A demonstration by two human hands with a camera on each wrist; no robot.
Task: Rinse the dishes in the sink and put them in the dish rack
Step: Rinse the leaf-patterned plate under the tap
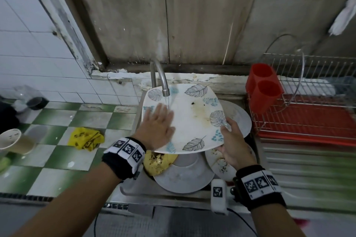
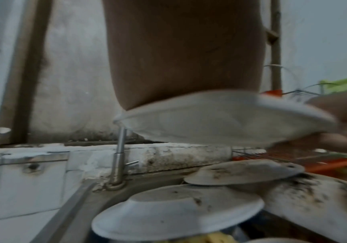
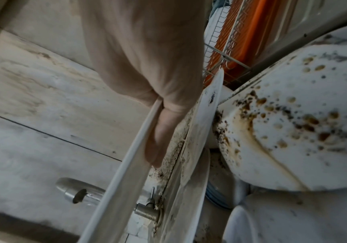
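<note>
A square white plate with leaf prints [image 1: 192, 121] is held tilted under the faucet [image 1: 163, 82], and water runs onto it. Brown stains mark its middle. My left hand [image 1: 159, 123] lies flat on the plate's left face with straight fingers under the stream. My right hand [image 1: 229, 134] grips the plate's right edge, thumb on top and fingers beneath. The left wrist view shows the plate's underside [image 2: 210, 121] below my palm [image 2: 185, 57]. In the right wrist view my right hand [image 3: 160, 106] pinches the plate's rim [image 3: 127, 180]. The wire dish rack [image 1: 308, 111] stands at the right.
Several dirty plates [image 1: 185, 177] and a yellow sponge [image 1: 158, 161] are piled in the sink [image 1: 134, 194] under the held plate. A red cutlery holder [image 1: 264, 90] hangs on the rack's left side. On the tiled counter at left lie a yellow cloth [image 1: 85, 138] and a cup [image 1: 11, 140].
</note>
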